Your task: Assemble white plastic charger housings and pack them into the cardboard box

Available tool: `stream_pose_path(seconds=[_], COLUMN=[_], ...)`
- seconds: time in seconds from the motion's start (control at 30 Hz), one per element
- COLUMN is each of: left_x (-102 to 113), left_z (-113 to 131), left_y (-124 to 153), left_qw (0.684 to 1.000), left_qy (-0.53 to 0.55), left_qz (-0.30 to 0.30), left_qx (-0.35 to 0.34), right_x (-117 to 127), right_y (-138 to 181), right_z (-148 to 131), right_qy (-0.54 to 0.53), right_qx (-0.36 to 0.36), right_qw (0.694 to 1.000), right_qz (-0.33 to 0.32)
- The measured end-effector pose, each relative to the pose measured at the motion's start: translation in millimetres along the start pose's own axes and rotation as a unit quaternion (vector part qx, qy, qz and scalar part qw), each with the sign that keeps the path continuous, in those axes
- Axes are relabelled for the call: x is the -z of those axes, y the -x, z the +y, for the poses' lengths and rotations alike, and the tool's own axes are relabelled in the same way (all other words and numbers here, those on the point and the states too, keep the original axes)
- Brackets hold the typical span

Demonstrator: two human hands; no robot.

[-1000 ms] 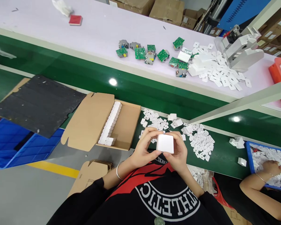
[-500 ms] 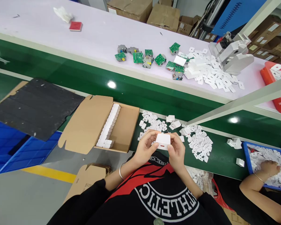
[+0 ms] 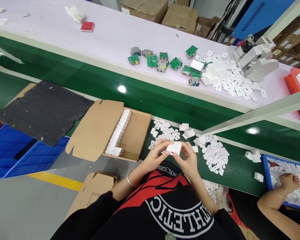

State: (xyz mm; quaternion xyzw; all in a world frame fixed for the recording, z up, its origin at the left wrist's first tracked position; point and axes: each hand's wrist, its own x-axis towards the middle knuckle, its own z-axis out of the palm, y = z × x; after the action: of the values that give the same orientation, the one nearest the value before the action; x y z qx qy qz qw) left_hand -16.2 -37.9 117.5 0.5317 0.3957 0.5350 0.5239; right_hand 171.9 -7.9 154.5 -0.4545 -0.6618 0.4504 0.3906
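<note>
The white block [image 3: 174, 147] sat between the person's two hands, in front of the torso. The left hand [image 3: 155, 155] gripped one side of it, fingers toward the far edge and thumb at the near face; the right hand [image 3: 189, 160] gripped the opposite side. Just beyond the left hand, loose white pieces [image 3: 167, 132] lay scattered on the green tabletop [image 3: 237, 170], and a heap of white plates [image 3: 215, 155] spread to the right of the right hand. Left of the left hand, an open cardboard box [image 3: 138, 135] held a row of small white blocks [image 3: 119, 131]. Farther left were a black sheet [image 3: 45, 111] and a blue crate [image 3: 12, 155]. Well beyond both hands, a raised pale shelf [image 3: 115, 36] carried circuit boards [image 3: 152, 61] and a metal fixture [image 3: 258, 61]. Far right of the right hand, a co-worker's hand [image 3: 289, 182] was over a blue tray [image 3: 266, 170]; its grasp could not be told.
</note>
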Motion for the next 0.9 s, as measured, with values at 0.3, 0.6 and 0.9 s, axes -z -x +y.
stream_pose_path(seconds=[0.3,0.6,0.9], left_x=[12.5,122.6,191.6], left_z=[-15.1,-67.6,-120.1], left_y=[2.4,21.3,92.5], left_qw=[0.965,0.742,0.604], left_qy=[-0.226,-0.530,-0.725], left_qz=[0.023,0.190,0.004], left_qx=[0.128,0.365,0.330], right_x=[-26.8,-13.5,22.8], right_y=[1.8,20.9,109.1], right_z=[46.8,100.9,179.3], right_qy=[0.173,0.178,0.186], right_qx=[0.115,-0.055,-0.300], right_qw=[0.971,0.973,0.935], right_qz=[-0.122,-0.137,-0.017])
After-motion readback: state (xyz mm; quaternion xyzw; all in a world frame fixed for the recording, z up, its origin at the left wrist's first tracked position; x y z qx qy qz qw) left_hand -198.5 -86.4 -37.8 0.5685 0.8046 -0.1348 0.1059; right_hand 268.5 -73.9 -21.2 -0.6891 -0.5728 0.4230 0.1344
